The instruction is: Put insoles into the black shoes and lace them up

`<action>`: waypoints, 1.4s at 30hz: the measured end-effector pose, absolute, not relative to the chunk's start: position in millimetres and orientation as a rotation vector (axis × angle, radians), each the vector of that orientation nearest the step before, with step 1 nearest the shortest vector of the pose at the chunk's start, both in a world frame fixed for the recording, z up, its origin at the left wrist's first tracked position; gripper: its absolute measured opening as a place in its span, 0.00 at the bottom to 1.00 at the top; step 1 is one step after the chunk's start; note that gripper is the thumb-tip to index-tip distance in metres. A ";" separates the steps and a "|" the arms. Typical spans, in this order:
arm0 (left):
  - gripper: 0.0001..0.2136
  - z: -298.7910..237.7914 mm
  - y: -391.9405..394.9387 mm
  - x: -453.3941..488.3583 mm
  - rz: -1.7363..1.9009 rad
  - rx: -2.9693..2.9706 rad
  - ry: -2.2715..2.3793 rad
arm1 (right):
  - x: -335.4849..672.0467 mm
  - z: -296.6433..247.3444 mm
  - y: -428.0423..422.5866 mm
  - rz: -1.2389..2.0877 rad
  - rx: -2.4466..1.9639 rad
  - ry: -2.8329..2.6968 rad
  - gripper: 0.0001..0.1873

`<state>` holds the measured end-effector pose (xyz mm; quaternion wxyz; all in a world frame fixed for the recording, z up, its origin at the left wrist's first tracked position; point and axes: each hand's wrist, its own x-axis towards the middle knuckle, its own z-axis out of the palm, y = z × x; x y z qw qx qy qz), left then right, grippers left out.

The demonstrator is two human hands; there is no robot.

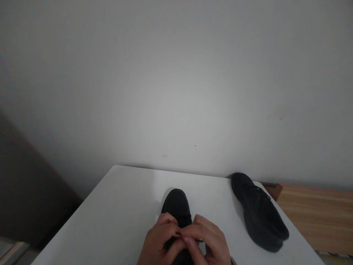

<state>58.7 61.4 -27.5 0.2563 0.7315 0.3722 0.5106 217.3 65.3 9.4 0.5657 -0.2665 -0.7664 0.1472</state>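
The left hand [160, 241] and the right hand [206, 239] meet fingertip to fingertip, both closed in narrow pinches on a thin black shoelace [200, 241], of which only short bits show between and beside the fingers. Beneath them is a black lace-up shoe [175, 202], its rounded toe pointing away toward the wall; the hands hide much of its lacing, and its heel end runs out of view at the bottom. The shoe is on a white table [124, 206] with rounded corners. Well apart to the right, a second black shoe [259, 217] rests near the table's right edge, toe toward the plain pale wall [176, 92]. Beyond that edge is a wood-grain surface [311, 213].
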 end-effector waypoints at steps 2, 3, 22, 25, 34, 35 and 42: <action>0.08 -26.9 60.6 59.3 1.411 2.043 1.007 | 218.3 7.2 64.3 0.354 -0.645 -1.809 0.06; 0.07 -26.5 60.2 59.5 1.415 2.068 1.006 | 218.8 6.0 63.6 0.366 -0.656 -1.812 0.07; 0.08 -20.5 60.6 62.5 1.425 1.884 0.986 | 235.6 10.1 67.2 0.755 -0.836 -1.917 0.10; 0.08 -21.2 61.3 61.7 1.448 1.857 0.994 | 240.5 14.0 66.8 0.814 -0.913 -1.988 0.04; 0.08 -23.8 63.2 63.4 1.499 1.851 0.931 | 246.5 8.3 63.6 0.604 -0.887 -2.079 0.07; 0.08 -23.8 63.7 63.5 1.498 1.840 0.917 | 247.5 7.7 62.9 0.609 -0.875 -2.098 0.07; 0.10 -28.1 64.7 65.1 1.458 1.706 0.814 | 251.5 8.9 60.9 0.722 -0.888 -2.123 0.09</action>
